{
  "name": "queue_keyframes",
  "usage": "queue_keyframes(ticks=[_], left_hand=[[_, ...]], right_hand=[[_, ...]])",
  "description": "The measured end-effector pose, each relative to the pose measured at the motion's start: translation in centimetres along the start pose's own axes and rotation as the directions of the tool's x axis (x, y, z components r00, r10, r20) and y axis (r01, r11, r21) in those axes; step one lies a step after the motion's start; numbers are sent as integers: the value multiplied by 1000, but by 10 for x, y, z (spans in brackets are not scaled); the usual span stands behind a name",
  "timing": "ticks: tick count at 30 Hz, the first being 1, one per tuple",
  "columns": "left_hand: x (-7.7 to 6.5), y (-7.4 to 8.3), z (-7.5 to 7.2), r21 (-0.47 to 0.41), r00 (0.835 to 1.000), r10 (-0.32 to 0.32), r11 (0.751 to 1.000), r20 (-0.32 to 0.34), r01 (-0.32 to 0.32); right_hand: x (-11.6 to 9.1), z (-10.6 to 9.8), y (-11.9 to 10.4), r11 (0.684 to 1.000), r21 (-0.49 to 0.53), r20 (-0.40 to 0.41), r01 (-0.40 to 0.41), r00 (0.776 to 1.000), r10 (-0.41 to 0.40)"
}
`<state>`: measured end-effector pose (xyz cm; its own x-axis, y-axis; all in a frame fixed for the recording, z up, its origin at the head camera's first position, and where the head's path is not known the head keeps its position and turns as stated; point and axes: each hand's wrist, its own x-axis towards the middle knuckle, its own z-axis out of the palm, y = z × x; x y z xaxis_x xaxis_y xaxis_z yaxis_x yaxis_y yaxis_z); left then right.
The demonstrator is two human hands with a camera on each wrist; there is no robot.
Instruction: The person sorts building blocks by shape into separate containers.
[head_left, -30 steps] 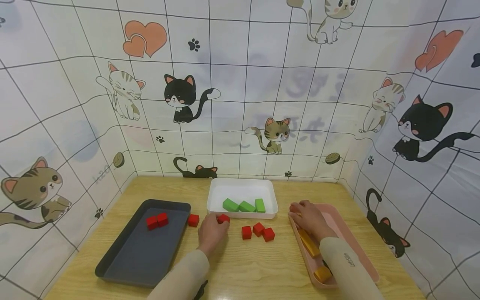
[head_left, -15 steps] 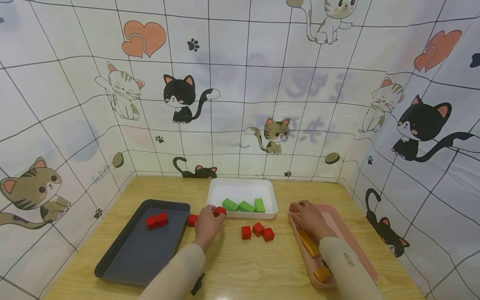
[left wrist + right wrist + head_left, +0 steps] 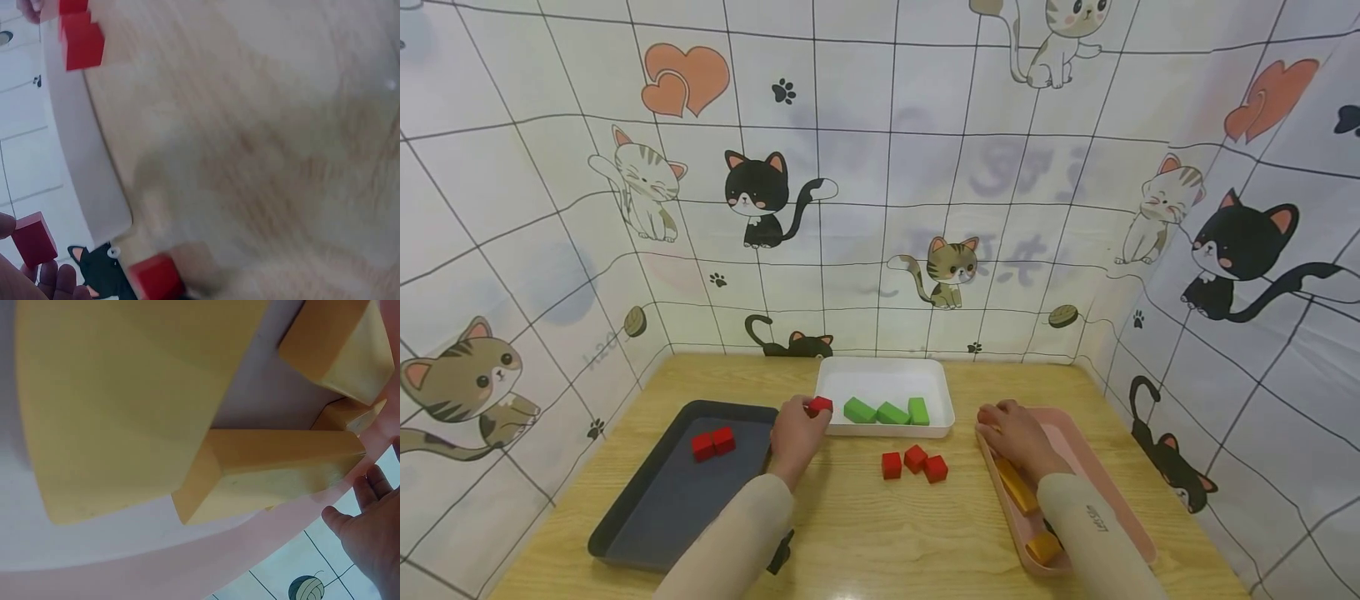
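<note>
My left hand (image 3: 796,437) pinches a red cube (image 3: 820,405) between thumb and fingers, above the front left corner of the white tray (image 3: 883,431). In the left wrist view the held cube (image 3: 35,240) is lifted off the table, and another red cube (image 3: 157,278) lies below; the hand hides that one in the head view. My right hand (image 3: 1021,437) rests at the left rim of the pink tray (image 3: 1120,500). In the right wrist view its fingers (image 3: 369,487) are loosely extended by the rim, near yellow blocks (image 3: 275,465), holding nothing visible.
Three green blocks (image 3: 892,413) lie in the white tray. Several red cubes (image 3: 915,457) sit on the wooden table (image 3: 880,542) in front of it. At left, a dark grey tray (image 3: 662,517) holds two red cubes (image 3: 712,443). A patterned curtain (image 3: 865,208) stands behind.
My left hand has lifted the red cube from the table and carried it left and up, toward the dark grey tray's side. The right hand has stayed in place.
</note>
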<state>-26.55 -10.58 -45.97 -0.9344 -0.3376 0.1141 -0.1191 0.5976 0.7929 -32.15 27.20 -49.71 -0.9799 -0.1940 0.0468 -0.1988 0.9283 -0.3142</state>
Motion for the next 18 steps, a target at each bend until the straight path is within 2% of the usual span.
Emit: queue_keyframes(ticks=[4, 9, 13, 18], left_hand=[[8, -4, -12, -25, 1000, -21, 999, -15, 21], [20, -13, -33, -45, 998, -56, 997, -42, 54], [27, -24, -51, -61, 993, -69, 996, -91, 63], [32, -40, -69, -83, 983, -129, 989, -131, 119]], right_hand=[[0, 0, -1, 1000, -2, 9, -9, 1000, 9], [1, 0, -2, 1000, -9, 13, -19, 1000, 19], [1, 1, -1, 1000, -11, 12, -11, 1000, 11], [0, 0, -1, 1000, -19, 7, 0, 1000, 0]])
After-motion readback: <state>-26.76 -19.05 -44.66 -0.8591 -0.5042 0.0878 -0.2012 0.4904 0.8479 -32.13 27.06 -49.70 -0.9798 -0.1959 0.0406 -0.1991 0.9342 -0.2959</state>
